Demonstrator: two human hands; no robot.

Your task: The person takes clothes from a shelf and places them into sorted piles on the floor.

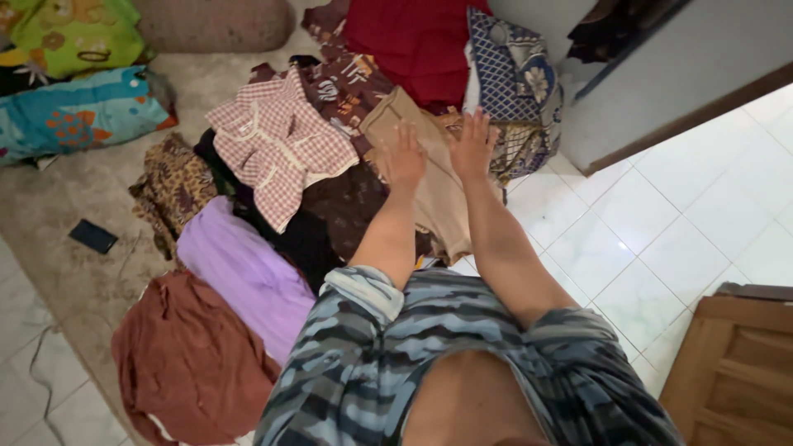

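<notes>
Both my arms reach forward over a pile of clothes on the floor. My left hand [402, 157] rests flat, fingers spread, on a tan garment [438, 202]. My right hand [473, 144] lies flat beside it on the same tan cloth, near a blue patterned fabric [512, 74]. A pink checked shirt [277, 144] lies left of my hands. Dark brown patterned clothes [351, 202] lie under the tan one. A red cloth [413, 41] sits beyond my hands.
A lilac garment [239, 264], a rust-brown one [186, 359] and a leopard-print one [169, 186] lie on a beige rug [66, 239]. A dark phone [92, 235] is on the rug. Colourful pillows [74, 111] at far left. White tiles [661, 215] and a wooden panel [735, 372] at right.
</notes>
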